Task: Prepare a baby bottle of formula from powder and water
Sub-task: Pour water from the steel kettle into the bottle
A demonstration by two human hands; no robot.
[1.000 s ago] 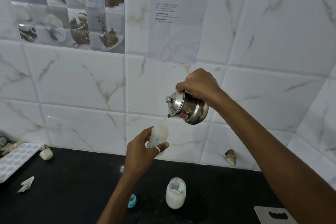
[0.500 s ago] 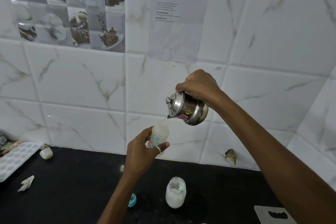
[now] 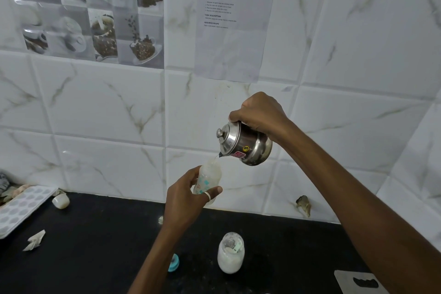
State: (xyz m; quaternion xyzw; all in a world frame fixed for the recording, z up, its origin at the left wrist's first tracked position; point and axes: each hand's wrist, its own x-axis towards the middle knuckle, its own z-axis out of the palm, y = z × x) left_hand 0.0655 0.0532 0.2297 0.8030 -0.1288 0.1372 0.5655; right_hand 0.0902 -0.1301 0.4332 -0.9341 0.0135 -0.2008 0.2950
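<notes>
Head view | right hand (image 3: 261, 112) grips tilted jug (image 3: 248, 145) just above left hand (image 3: 182, 200) clasping bottle (image 3: 211, 173) | water pouring; capping remains.

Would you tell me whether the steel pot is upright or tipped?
Tipped: the steel pot lies sideways, lid knob facing left, spout over the baby bottle.

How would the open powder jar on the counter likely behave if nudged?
The powder jar stands upright, taller than wide, so a high push would probably tip it. Its mouth looks open, so powder would likely spill. Only partly filled, it is probably fairly light and may slide on the smooth black counter.
</notes>
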